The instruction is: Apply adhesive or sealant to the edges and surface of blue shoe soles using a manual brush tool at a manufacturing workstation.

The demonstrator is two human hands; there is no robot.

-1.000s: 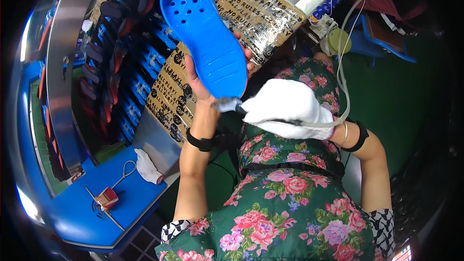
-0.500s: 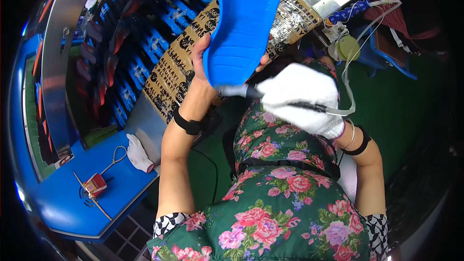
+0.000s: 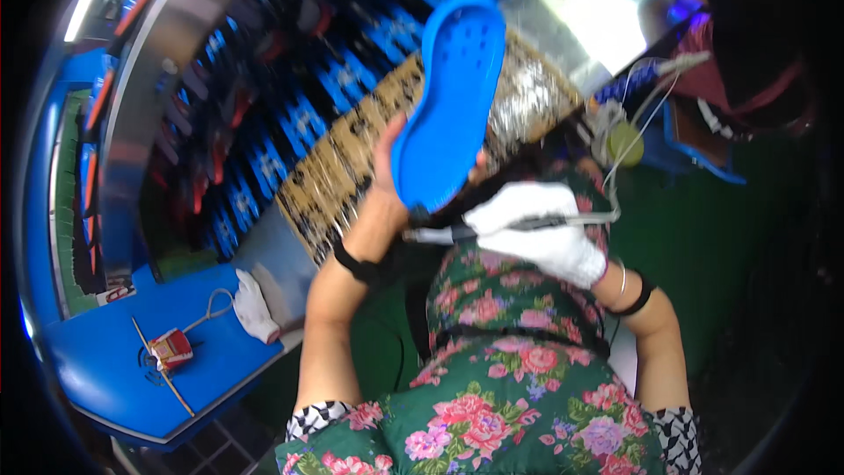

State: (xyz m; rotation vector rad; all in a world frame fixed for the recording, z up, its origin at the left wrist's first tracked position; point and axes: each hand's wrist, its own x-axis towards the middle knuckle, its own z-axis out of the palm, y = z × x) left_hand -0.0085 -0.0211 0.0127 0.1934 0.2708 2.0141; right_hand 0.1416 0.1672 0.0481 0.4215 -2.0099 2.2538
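Observation:
My bare left hand (image 3: 387, 164) holds a blue shoe sole (image 3: 450, 110) from beneath by its heel end, thumb along the left edge and fingertips showing at the right. The sole is tilted up, its hollow inner side facing me, with small holes near the toe. In a white knitted glove, my right hand (image 3: 538, 233) is closed around a slim, dark brush-like tool (image 3: 462, 232) with a pale hose (image 3: 614, 185) trailing from its rear. The tool's blurred dark tip lies at the heel rim; whether it touches cannot be told.
Beyond the sole is a taped cardboard sheet (image 3: 352, 158) on a metal surface. Behind it, many blue and dark soles (image 3: 264, 163) stand in rows. On a blue table (image 3: 97, 369) at left lie a white glove (image 3: 253, 308) and a small red box (image 3: 171, 349) with a stick.
My left hand has brought the sole lower and slightly right in view, so its toe now shows. My right hand and the brush also sit lower, near the heel. The whole view has shifted.

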